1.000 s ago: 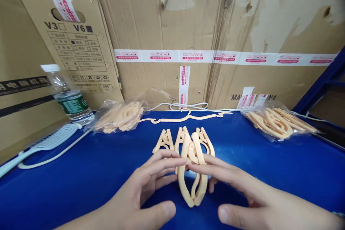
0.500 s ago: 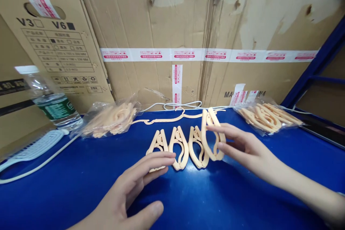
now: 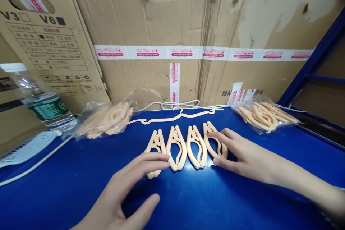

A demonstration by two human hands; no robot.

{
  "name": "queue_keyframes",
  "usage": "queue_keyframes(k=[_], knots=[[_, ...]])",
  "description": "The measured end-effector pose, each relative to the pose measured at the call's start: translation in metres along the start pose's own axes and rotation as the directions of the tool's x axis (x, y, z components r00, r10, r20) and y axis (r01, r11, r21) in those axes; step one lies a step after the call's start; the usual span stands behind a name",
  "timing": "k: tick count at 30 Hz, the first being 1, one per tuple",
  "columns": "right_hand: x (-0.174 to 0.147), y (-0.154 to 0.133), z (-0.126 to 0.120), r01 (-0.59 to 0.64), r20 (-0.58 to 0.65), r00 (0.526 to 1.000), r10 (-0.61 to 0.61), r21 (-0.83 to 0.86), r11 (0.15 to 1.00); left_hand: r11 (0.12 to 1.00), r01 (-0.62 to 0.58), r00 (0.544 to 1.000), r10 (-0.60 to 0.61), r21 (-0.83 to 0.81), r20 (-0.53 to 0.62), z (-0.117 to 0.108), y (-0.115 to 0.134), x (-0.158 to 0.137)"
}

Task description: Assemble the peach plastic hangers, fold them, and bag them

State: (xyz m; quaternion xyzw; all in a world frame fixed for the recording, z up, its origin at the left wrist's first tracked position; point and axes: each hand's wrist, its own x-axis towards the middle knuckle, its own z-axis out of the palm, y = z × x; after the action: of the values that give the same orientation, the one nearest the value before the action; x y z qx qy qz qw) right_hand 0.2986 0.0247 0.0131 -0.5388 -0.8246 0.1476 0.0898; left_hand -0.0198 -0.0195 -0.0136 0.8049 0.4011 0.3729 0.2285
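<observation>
Several peach-coloured folding clothes hangers lie folded in a row on the blue table (image 3: 178,201). At the right end of the row, my right hand (image 3: 239,152) has its thumb and fingers around the rightmost folded hanger (image 3: 213,140), which is down at table level. My left hand (image 3: 129,183) is open, thumb spread away, its fingertips over the lower part of the leftmost folded hanger (image 3: 156,138). Between the hands are two more, the second folded hanger (image 3: 182,154) and the third folded hanger (image 3: 191,147). Behind them lies an unfolded hanger (image 3: 167,119).
Clear bags of hangers sit at left (image 3: 107,120) and right (image 3: 262,116). A water bottle (image 3: 44,106), a pale blue hairbrush (image 3: 32,147) and a white cable (image 3: 35,167) are on the left. Cardboard (image 3: 151,18) stands behind; a dark flat device (image 3: 315,129) lies far right.
My right hand has lowered its folded hanger onto the table, to the right of the others. The view has shifted slightly; my left hand stays near the leftmost hanger.
</observation>
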Motion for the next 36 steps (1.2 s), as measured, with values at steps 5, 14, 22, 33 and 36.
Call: queue_keyframes(k=[5, 14, 22, 33, 36], knots=[[-0.0022, 0.0057, -0.0025, 0.026, -0.011, 1.000, -0.027, -0.090, 0.996, 0.959, -0.180, 0.981, 0.157, 0.220, 0.117, -0.0015, 0.0043, 0.0040], [-0.0082, 0.0054, -0.0073, 0.048, 0.015, 0.999, -0.047, -0.098, 0.994, 0.930, -0.179, 0.939, 0.065, 0.320, 0.337, -0.0023, 0.0037, 0.0063], [-0.0055, 0.0023, -0.0035, 0.072, 0.007, 0.997, -0.071, -0.105, 0.992, 0.945, -0.111, 0.932, -0.008, 0.308, 0.362, -0.0026, 0.0031, 0.0077], [-0.0038, 0.0030, -0.0029, 0.080, 0.021, 0.997, -0.078, -0.145, 0.986, 0.948, -0.093, 0.937, -0.020, 0.305, 0.348, -0.0013, 0.0003, 0.0077], [-0.0041, 0.0019, -0.0036, 0.076, 0.026, 0.997, -0.073, -0.145, 0.987, 0.942, -0.095, 0.935, -0.027, 0.321, 0.355, -0.0020, 0.0010, 0.0069]])
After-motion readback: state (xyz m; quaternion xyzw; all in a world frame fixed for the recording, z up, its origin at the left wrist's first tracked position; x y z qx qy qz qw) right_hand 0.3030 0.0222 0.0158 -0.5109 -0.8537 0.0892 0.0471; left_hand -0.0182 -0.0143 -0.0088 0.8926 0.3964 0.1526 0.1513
